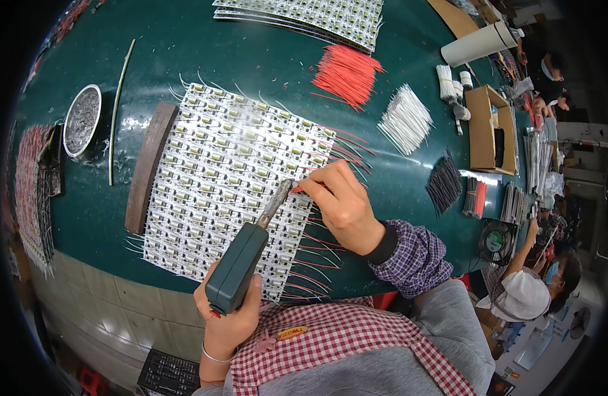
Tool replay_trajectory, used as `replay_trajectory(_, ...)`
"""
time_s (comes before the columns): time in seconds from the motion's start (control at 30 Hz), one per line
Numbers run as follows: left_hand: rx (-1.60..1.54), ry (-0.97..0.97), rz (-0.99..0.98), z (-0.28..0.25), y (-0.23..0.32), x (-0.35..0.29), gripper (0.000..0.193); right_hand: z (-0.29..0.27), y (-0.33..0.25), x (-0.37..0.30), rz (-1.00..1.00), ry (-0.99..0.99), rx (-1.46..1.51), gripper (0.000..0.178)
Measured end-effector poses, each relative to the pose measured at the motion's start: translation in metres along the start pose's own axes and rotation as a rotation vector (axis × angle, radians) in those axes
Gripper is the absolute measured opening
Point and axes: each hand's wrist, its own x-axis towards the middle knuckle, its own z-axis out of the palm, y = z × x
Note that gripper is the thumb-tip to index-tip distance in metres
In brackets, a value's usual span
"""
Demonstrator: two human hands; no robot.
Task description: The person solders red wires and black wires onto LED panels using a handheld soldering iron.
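Observation:
A large white panel of small circuit boards (215,155) lies on the green table, with red and white wires sticking out along its right edge. My left hand (234,317) is closed around the dark green body of a soldering gun (238,264). Its metal tip reaches up and right over the panel. At that tip, my right hand (343,206) pinches the end of a red wire (296,190) against the boards; most of this wire is hidden by the fingers. Whether the tip touches the wire cannot be made out.
A dark bar (151,168) lies along the panel's left edge. Beyond it are a thin rod (119,109) and a round metal bowl (82,121). Red (347,76), white (406,120) and black wire bundles (444,185) lie right, near a cardboard box (479,132). Other people work at the far right.

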Motion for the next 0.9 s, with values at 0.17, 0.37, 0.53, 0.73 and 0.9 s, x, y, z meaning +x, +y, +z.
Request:
replay_trajectory(0.17,0.014,-0.006,0.017,-0.001,0.000,0.001,0.012,-0.002,-0.003,0.005,0.009,0.017,0.021,0.032)
replay_trajectory(0.37,0.074,-0.020,0.043,-0.001,0.003,0.003,0.011,-0.003,-0.002,0.006,0.006,-0.037,-0.001,0.027)
replay_trajectory(0.53,0.057,-0.015,-0.002,-0.003,0.005,0.001,0.012,-0.003,-0.003,0.007,0.001,-0.038,-0.013,0.027)
replay_trajectory(0.73,0.034,0.033,-0.007,-0.003,-0.002,-0.005,0.012,-0.004,0.000,0.007,-0.034,-0.067,-0.054,0.025)
replay_trajectory(0.9,0.091,0.028,0.079,-0.004,-0.007,-0.007,0.012,-0.005,-0.001,0.007,-0.026,-0.072,-0.049,0.025)
